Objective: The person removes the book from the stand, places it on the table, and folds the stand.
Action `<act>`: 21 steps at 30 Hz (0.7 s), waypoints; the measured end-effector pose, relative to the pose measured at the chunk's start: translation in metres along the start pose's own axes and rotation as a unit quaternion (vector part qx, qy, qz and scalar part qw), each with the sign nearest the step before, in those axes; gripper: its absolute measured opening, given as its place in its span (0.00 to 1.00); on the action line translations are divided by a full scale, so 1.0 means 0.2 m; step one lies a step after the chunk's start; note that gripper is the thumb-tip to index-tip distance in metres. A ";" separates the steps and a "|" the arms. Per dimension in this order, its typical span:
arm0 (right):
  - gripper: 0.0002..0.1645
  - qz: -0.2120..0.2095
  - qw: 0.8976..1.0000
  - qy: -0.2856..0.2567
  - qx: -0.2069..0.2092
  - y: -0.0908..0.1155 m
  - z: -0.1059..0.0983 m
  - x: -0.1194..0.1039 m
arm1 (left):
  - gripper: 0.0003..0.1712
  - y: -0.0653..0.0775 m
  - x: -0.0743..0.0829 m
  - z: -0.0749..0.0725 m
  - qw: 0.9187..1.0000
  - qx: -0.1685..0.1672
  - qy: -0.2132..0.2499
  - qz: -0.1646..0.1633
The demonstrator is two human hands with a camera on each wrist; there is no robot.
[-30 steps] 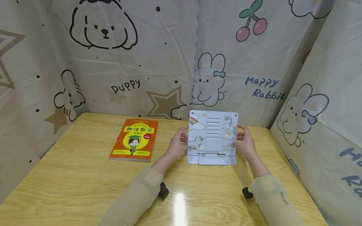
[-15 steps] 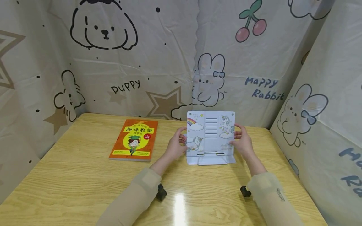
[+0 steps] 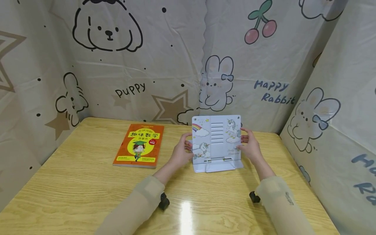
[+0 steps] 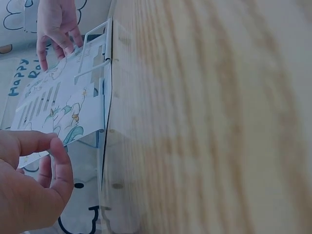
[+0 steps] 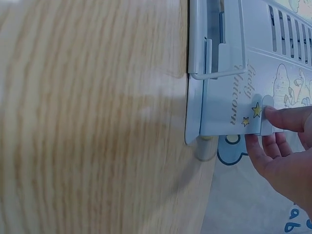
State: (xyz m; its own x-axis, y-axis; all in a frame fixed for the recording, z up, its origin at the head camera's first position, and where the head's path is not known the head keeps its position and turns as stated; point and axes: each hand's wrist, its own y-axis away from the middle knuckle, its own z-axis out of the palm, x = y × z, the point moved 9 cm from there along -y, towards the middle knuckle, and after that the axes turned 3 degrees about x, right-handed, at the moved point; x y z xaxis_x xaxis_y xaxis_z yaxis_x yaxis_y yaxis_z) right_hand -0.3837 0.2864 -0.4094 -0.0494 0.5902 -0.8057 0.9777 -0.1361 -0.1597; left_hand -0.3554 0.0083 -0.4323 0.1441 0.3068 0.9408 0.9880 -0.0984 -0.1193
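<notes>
A white book stand (image 3: pixel 217 148) printed with unicorns, clouds and a rainbow stands upright on the table, leaning back, its slotted plate facing me. A wire page holder (image 5: pixel 222 75) crosses its bottom ledge. My left hand (image 3: pixel 182 150) pinches the stand's left edge; in the left wrist view its thumb and index finger meet at the plate's side. On the opposite edge, my right hand (image 3: pixel 251 147) grips with the thumb on the front, by a small star-printed tab (image 5: pixel 267 109), and the other fingers behind. The stand's back is hidden in the head view.
An orange and yellow book (image 3: pixel 138 146) with a cartoon child on its cover lies flat left of the stand. The wooden table (image 3: pixel 88 192) meets a printed cloth curtain (image 3: pixel 164 49) at the back and right. Black wrist devices (image 3: pixel 254 197) sit at the cuffs.
Both hands have slid the book stand a little to the left, and it has turned slightly. The orange book has stayed in place.
</notes>
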 end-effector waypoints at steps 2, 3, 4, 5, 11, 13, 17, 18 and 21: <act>0.47 0.001 1.000 0.002 -0.005 0.00 0.01 0.00 | 0.48 0.01 0.00 0.00 1.000 -0.001 -0.001 -0.003; 0.47 0.002 1.000 0.001 -0.006 -0.01 0.01 0.00 | 0.48 0.01 0.00 -0.01 1.000 -0.002 -0.001 -0.005; 0.47 0.001 1.000 0.002 -0.009 -0.01 0.01 0.00 | 0.48 0.01 0.00 -0.01 1.000 -0.003 0.000 -0.007; 0.47 0.002 1.000 0.002 -0.010 -0.01 0.01 0.01 | 0.48 0.01 0.00 -0.01 1.000 -0.003 0.000 -0.008; 0.47 -0.002 1.000 0.004 -0.018 -0.03 0.02 0.01 | 0.49 0.02 0.00 -0.01 1.000 0.001 -0.002 -0.011; 0.47 -0.005 1.000 0.006 -0.019 -0.04 0.03 0.01 | 0.49 0.02 0.00 -0.01 1.000 0.003 -0.003 -0.011; 0.47 -0.012 1.000 0.008 -0.024 -0.04 0.03 -0.01 | 0.49 0.03 0.00 -0.01 1.000 0.006 0.001 -0.009; 0.47 -0.012 1.000 0.011 -0.026 -0.05 0.04 -0.01 | 0.50 0.03 -0.01 -0.02 1.000 0.008 0.003 -0.008; 0.47 -0.016 0.999 0.016 -0.029 -0.06 0.05 -0.01 | 0.49 0.03 -0.01 -0.02 1.000 0.013 0.008 -0.003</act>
State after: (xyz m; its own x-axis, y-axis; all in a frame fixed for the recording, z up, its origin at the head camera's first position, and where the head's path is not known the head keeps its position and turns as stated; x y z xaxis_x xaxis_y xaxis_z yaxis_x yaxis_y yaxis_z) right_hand -0.3965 0.2789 -0.4113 -0.0759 0.6186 -0.7820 0.9859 -0.0708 -0.1517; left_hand -0.3498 0.0038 -0.4337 0.1371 0.2916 0.9466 0.9900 -0.0720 -0.1212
